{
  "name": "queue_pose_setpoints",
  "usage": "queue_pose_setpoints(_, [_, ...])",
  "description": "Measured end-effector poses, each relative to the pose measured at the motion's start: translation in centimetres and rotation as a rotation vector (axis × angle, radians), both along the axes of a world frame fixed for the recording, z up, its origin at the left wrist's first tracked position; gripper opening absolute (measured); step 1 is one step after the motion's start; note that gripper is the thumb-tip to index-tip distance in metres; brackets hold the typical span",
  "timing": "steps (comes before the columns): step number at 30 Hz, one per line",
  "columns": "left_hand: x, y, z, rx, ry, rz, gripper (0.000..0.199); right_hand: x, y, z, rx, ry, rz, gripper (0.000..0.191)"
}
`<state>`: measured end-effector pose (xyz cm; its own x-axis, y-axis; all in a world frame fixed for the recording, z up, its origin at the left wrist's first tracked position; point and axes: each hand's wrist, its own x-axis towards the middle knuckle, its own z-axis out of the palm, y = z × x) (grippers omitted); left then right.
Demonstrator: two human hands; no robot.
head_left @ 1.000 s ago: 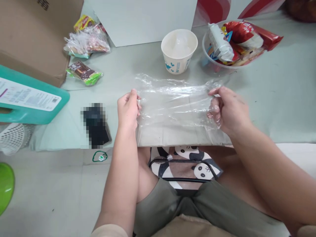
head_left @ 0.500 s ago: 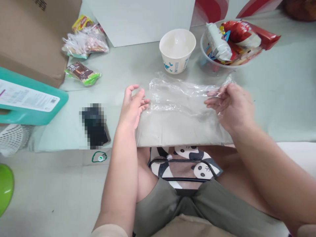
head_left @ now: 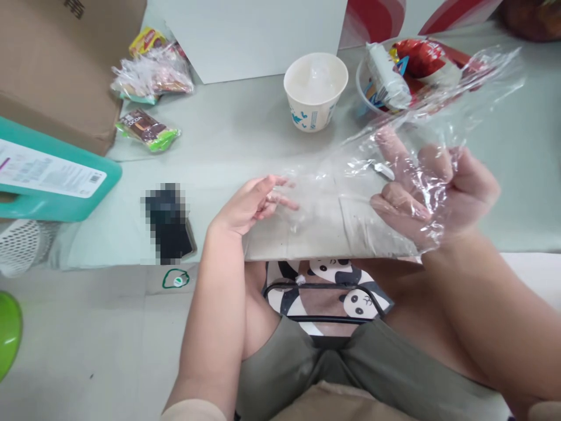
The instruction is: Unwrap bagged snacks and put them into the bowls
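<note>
A clear plastic bag (head_left: pixel 333 169) stretches between my two hands above the table's front edge. My left hand (head_left: pixel 256 202) pinches its left end between thumb and fingers, with some fingertips behind the film. On the right, the bag spreads over my right hand (head_left: pixel 433 190), whose fingers are apart and show through the wrinkled film; it looks to be inside the bag. Behind the bag stands a white paper cup (head_left: pixel 311 111) with blue print and something clear inside. A clear bowl (head_left: pixel 363 88) of wrapped snacks sits to the right of the cup, partly behind the raised film.
On the left are a phone (head_left: pixel 170 228), a cocoa snack packet (head_left: pixel 146 130), a bag of snacks (head_left: pixel 153 73), a teal jug (head_left: pixel 100 175) and a cardboard box (head_left: pixel 56 70). A white panel (head_left: pixel 258 35) stands at the back.
The bag has spread wide and risen on the right, now covering my right hand, which has moved right and turned. My left hand has shifted slightly right and down and closed on the film.
</note>
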<state>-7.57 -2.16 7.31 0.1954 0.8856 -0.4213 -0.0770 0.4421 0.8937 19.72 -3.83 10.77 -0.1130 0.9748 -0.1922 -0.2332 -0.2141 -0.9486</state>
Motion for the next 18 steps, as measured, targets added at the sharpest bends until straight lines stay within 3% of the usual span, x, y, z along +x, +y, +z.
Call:
queue_pose_setpoints(3, [0.0,0.2,-0.1,0.056,-0.015,-0.056,0.031,0.3,0.2,-0.4,0.009,0.013,0.025,0.071])
queue_pose_setpoints(7, [0.3,0.7,0.2,0.171,-0.090,0.407,0.023,0.6,0.8,-1.8,0.016,-0.005,-0.056,0.052])
queue_pose_setpoints(10, [0.3,1.0,0.6,0.204,-0.099,0.602,0.023,0.3,1.2,-2.9,-0.003,0.015,-0.193,0.036])
queue_pose_setpoints(13, [0.0,1.2,0.5,0.218,-0.097,0.651,0.024,-0.3,1.4,-3.6,-0.023,-0.024,-0.328,0.026])
queue_pose_setpoints(18, [-0.4,1.3,-0.1,0.238,-0.055,0.693,0.032,-0.8,1.8,-4.1,-0.020,-0.053,-0.409,0.012])
